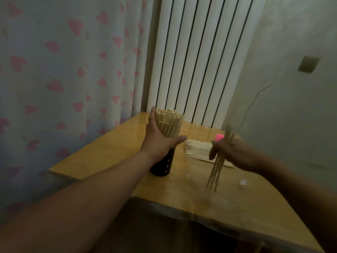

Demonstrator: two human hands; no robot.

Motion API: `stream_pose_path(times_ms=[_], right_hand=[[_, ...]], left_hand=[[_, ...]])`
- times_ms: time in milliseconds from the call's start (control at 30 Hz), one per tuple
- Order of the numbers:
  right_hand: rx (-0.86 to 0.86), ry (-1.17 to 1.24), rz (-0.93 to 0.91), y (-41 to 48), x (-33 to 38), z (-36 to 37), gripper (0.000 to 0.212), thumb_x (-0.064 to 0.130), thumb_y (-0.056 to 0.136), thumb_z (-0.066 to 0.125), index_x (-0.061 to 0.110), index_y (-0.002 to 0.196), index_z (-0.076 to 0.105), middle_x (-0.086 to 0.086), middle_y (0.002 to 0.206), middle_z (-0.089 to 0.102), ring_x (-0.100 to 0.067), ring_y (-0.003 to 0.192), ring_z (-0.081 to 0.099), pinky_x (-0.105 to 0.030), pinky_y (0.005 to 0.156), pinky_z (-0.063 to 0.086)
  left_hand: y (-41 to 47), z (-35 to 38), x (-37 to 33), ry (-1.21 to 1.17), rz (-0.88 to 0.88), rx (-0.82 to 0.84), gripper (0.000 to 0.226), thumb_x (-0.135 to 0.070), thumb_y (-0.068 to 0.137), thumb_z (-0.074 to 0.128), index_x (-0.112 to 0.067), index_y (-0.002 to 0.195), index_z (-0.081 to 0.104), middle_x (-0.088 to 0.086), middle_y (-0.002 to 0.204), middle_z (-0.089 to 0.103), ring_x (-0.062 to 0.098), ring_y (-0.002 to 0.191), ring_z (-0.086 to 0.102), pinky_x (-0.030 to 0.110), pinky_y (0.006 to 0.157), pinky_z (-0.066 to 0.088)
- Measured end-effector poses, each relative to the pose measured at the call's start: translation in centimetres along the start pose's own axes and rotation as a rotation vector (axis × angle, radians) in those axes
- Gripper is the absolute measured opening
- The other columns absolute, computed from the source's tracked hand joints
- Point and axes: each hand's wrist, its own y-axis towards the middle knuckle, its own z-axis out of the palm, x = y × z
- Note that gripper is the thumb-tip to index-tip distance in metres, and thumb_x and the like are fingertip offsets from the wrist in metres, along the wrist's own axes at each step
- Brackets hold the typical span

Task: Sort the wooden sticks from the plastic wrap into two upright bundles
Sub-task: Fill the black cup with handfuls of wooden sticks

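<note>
**stickguy:** While the left hand (156, 136) leans on the upright bundle (169, 123) in that black holder (161, 165), is it actually gripping?

**tbl_watcher:** nah, fingers straight, flat along the bundle's left side, thumb stuck out wide across the front. Holder stands on the table (109, 152), toward the far side.

**stickguy:** and the right hand (231, 152)?

**tbl_watcher:** fingers curled round a few loose sticks (217, 170), tilted, lower ends above the table, kinda blurry. The flat pile (198, 149) lies on the table between both hands, pink block (219, 137) just behind it.
</note>
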Motion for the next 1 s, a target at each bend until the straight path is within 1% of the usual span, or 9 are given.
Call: stream_pose_path(times_ms=[67, 167, 267, 367, 567, 667, 733, 833, 1000], right_hand=[[-0.012, 0.240, 0.041, 0.2, 1.5, -1.6, 0.054, 0.040, 0.113, 0.035, 0.011, 0.091, 0.076, 0.001, 0.079, 0.066, -0.006, 0.061, 0.055, -0.024, 0.062, 0.043], [-0.040, 0.553, 0.046, 0.7, 2.7, -3.2, 0.051, 0.035, 0.112, 0.041, -0.003, 0.095, 0.070, -0.014, 0.075, 0.059, -0.018, 0.057, 0.052, -0.026, 0.050, 0.044], [-0.125, 0.744, 0.042, 1.9, 3.4, -3.6, 0.044, 0.034, 0.111, 0.046, -0.001, 0.098, 0.070, -0.016, 0.076, 0.065, -0.025, 0.063, 0.063, -0.033, 0.056, 0.054], [-0.197, 0.856, 0.034, 3.3, 4.3, -3.0, 0.042, 0.034, 0.111, 0.048, -0.002, 0.102, 0.069, -0.019, 0.082, 0.070, -0.030, 0.070, 0.071, -0.038, 0.063, 0.061], [-0.186, 0.871, 0.006, 5.7, 5.3, -1.3, 0.043, 0.040, 0.110, 0.050, 0.001, 0.104, 0.068, -0.019, 0.085, 0.072, -0.031, 0.074, 0.074, -0.040, 0.068, 0.063], [-0.193, 0.801, 0.012, 6.8, 6.2, -1.1, 0.041, 0.040, 0.110, 0.049, 0.004, 0.099, 0.066, -0.014, 0.076, 0.071, -0.028, 0.067, 0.073, -0.038, 0.062, 0.062], [-0.223, 0.734, 0.003, 7.7, 7.0, -1.1, 0.040, 0.039, 0.110, 0.049, 0.005, 0.098, 0.065, -0.010, 0.071, 0.069, -0.028, 0.064, 0.071, -0.037, 0.061, 0.061], [-0.271, 0.628, -0.032, 9.1, 8.2, -1.2, 0.040, 0.040, 0.110, 0.049, 0.004, 0.099, 0.064, -0.011, 0.071, 0.069, -0.028, 0.063, 0.070, -0.037, 0.061, 0.061], [-0.380, 0.497, -0.011, 10.8, 10.1, -0.9, 0.044, 0.045, 0.108, 0.051, 0.005, 0.095, 0.066, -0.009, 0.068, 0.068, -0.019, 0.052, 0.067, -0.030, 0.053, 0.057]], left_hand=[[1.2, -0.5, -1.1, -0.004, 0.014, -0.011, 0.144, -0.042, 0.069, 0.099, -0.055, 0.162, -0.010, -0.002, 0.174, 0.016, 0.022, 0.157, 0.024, 0.043, 0.123, 0.030], [2.2, -1.0, -1.3, 0.022, 0.012, 0.022, 0.134, -0.028, 0.080, 0.095, -0.047, 0.166, -0.006, -0.003, 0.166, 0.034, 0.015, 0.139, 0.044, 0.032, 0.111, 0.041], [3.2, -1.5, -0.9, 0.105, 0.018, 0.035, 0.108, -0.029, 0.084, 0.090, -0.035, 0.165, 0.020, -0.008, 0.148, 0.051, 0.015, 0.128, 0.055, 0.034, 0.105, 0.051], [3.7, -1.6, -0.6, 0.148, 0.020, 0.042, 0.082, -0.031, 0.084, 0.089, -0.028, 0.149, 0.039, -0.005, 0.130, 0.063, 0.020, 0.119, 0.064, 0.038, 0.100, 0.057], [3.8, -1.6, -0.6, 0.131, 0.031, 0.048, 0.074, -0.031, 0.084, 0.088, -0.031, 0.142, 0.043, -0.009, 0.122, 0.064, 0.012, 0.110, 0.065, 0.035, 0.095, 0.057], [3.7, -1.5, -0.6, 0.131, 0.030, 0.037, 0.071, -0.031, 0.085, 0.087, -0.031, 0.141, 0.043, -0.011, 0.120, 0.063, 0.009, 0.108, 0.064, 0.031, 0.092, 0.055], [3.7, -1.5, -0.6, 0.122, 0.027, 0.032, 0.071, -0.031, 0.085, 0.087, -0.031, 0.141, 0.043, -0.010, 0.120, 0.064, 0.011, 0.109, 0.064, 0.033, 0.093, 0.056], [3.6, -1.5, -0.6, 0.112, 0.024, 0.030, 0.071, -0.032, 0.085, 0.087, -0.032, 0.140, 0.044, -0.010, 0.118, 0.065, 0.011, 0.108, 0.065, 0.036, 0.093, 0.058], [3.4, -1.5, -0.8, 0.070, 0.021, 0.037, 0.070, -0.031, 0.086, 0.086, -0.033, 0.141, 0.042, -0.011, 0.118, 0.063, 0.010, 0.108, 0.065, 0.035, 0.088, 0.058]])
